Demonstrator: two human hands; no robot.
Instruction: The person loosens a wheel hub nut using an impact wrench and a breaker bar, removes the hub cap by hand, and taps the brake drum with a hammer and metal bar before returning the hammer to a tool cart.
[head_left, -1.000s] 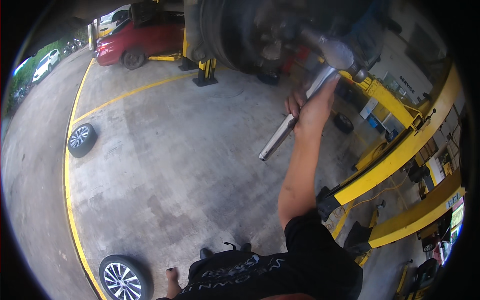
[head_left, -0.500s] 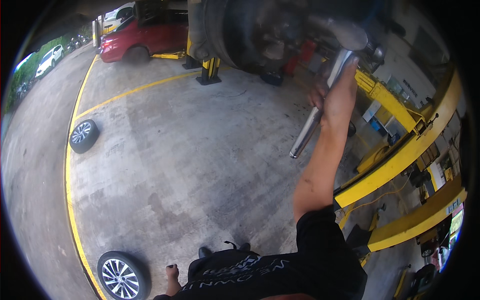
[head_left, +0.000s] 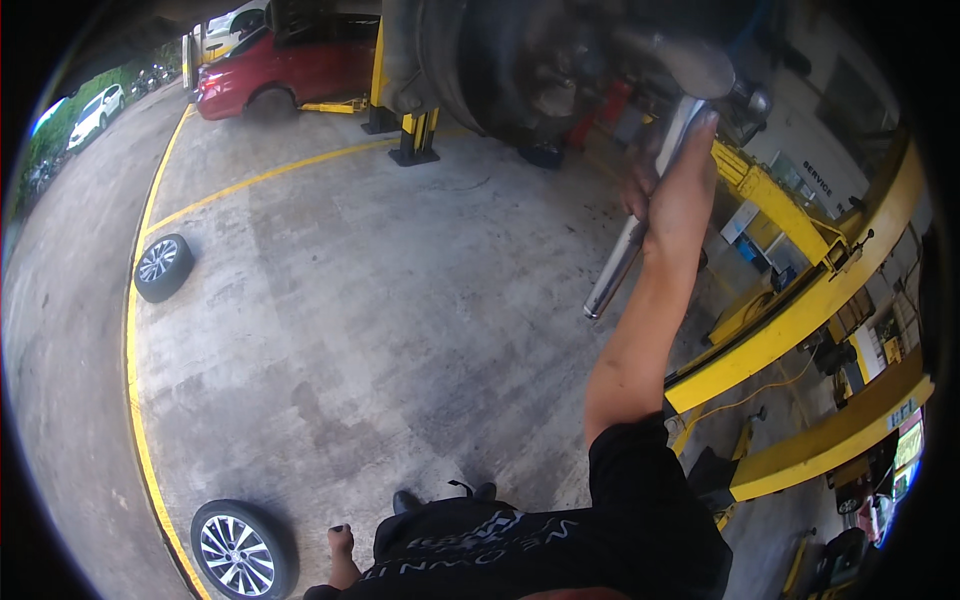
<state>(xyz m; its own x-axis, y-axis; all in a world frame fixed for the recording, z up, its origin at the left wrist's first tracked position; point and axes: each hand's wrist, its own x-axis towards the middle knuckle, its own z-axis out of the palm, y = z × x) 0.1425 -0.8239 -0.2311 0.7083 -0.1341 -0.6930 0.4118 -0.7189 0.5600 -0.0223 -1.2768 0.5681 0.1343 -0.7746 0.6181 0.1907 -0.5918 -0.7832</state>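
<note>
My right arm reaches up at the right, and my right hand (head_left: 662,185) is closed round a long chrome metal bar (head_left: 625,262). The bar slants, its lower end hanging free below my hand. Its upper end meets a blurred rounded metal part (head_left: 690,66) beside the raised wheel hub and brake assembly (head_left: 520,75); I cannot tell how they join. Low in the view, my left hand (head_left: 341,542) hangs by my side, fingers curled. Something small and dark shows at the top of that fist, too small to name.
Yellow lift arms (head_left: 790,350) stretch along the right. A loose wheel (head_left: 238,550) lies on the concrete floor at lower left, and another wheel (head_left: 162,268) lies farther off by the yellow line (head_left: 132,370). Beyond stand a lift post (head_left: 414,135) and a red car (head_left: 290,70).
The whole view has shifted slightly, with the floor wheels a little farther left. My right hand keeps its grip on the chrome bar, almost unmoved. My left hand stays low and curled.
</note>
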